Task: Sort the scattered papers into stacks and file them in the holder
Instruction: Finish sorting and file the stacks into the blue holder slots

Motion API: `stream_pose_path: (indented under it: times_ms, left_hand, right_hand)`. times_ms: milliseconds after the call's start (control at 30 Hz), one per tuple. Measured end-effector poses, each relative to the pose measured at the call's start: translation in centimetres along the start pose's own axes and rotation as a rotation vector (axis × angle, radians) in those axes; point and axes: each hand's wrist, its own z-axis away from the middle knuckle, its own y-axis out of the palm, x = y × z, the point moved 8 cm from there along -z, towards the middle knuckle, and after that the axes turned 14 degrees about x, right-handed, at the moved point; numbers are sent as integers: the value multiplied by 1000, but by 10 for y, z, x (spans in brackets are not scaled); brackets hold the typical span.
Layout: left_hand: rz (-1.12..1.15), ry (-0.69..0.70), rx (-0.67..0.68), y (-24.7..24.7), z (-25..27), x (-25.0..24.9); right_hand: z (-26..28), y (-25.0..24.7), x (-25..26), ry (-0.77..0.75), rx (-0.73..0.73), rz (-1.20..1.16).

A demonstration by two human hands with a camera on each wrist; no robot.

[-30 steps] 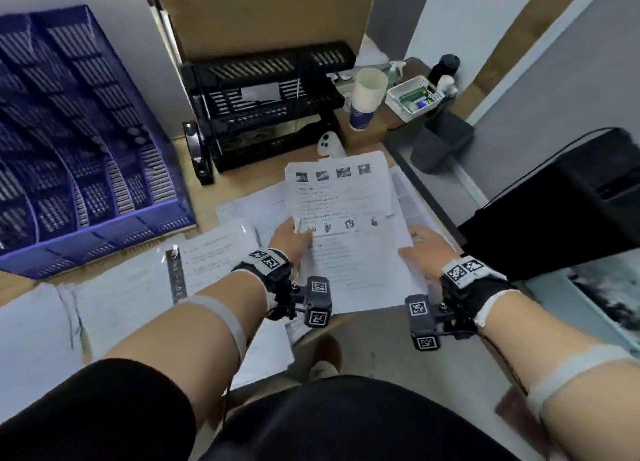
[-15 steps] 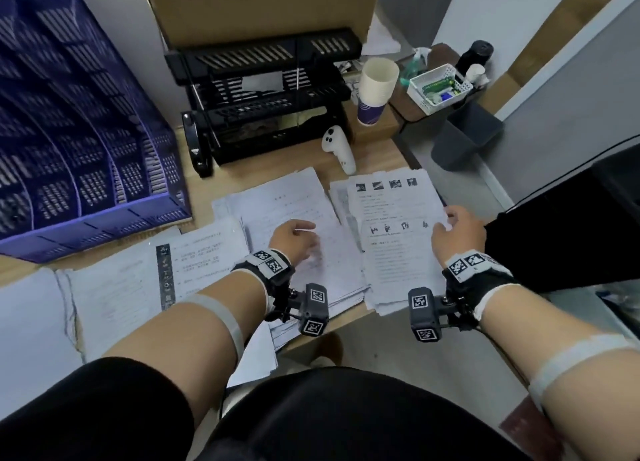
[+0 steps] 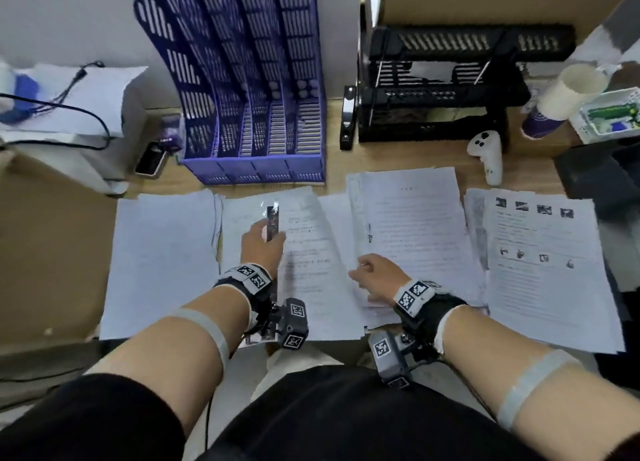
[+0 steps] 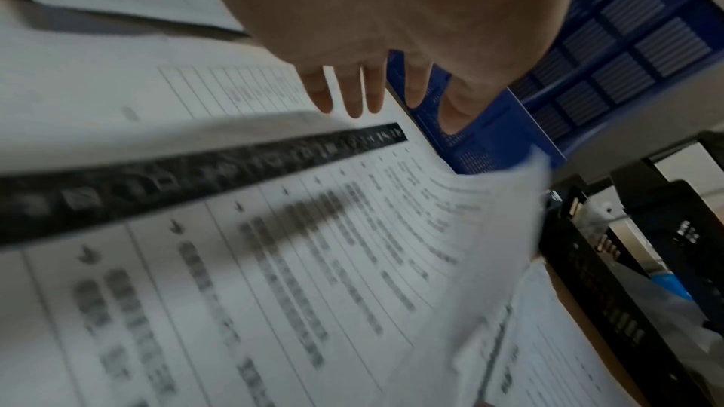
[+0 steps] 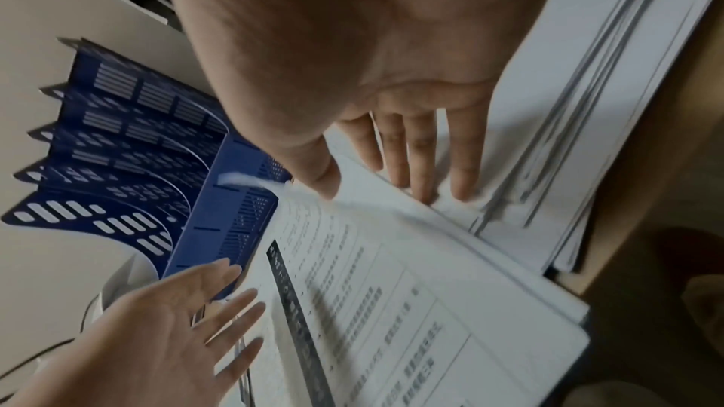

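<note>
Four paper piles lie in a row on the desk: a blank stack [image 3: 162, 263], a printed sheet with a black strip [image 3: 308, 270], a text stack [image 3: 412, 232] and a picture stack [image 3: 543, 277]. Behind them stands the blue file holder [image 3: 249, 114], its slots showing no paper. My left hand [image 3: 263, 247] is over the strip sheet [image 4: 313, 259] with its fingers [image 4: 352, 98] straight. My right hand [image 3: 375, 277] is at that sheet's right edge, thumb [image 5: 321, 178] on top and fingers [image 5: 423, 178] at the edge beside the text stack. The sheet's far corner curls upward.
A black tray rack [image 3: 443, 89] stands right of the holder, with a black clip [image 3: 347, 117] between them. A white controller [image 3: 486, 155] and a paper cup [image 3: 568, 96] sit at the back right. A phone [image 3: 150, 159] and a cabled white box [image 3: 69, 114] are on the left.
The picture sheet both hands held was laid on the right stack. Both hands then moved left to the sheet with the black strip, and the head view swung left.
</note>
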Motion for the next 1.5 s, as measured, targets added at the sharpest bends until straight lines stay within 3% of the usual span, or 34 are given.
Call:
stream_pose_path:
  times_ms: [100,200,333,533,767,1167,1333,1500]
  left_hand:
    - [-157,-149,11,-29,2,31]
    - [-168,-239,57,-50,1,61]
    - [-164,-204,103,-73,-5,71]
    - [-152,-182,231,-87,-22,74]
    - [-192,-59,375,-80,-24,77]
    - [-177,33,409,-64,-7,80]
    - [-220,8,308,-69,-9,80]
    - [-295,-12,221,-73,-14,83]
  right_hand:
    - [-10,5,13,46,-113,139]
    - [-15,22,34,0,-127,146]
    - [-23,45,59,-43,-103,121]
    - [-27,57,66,9,-199,38]
    - [-25,61,55,101,-264,-20]
    - [-16,62,51,82,-449,117]
    - [-6,48,43,106,-520,128]
    - [30,14,21,178,-716,22]
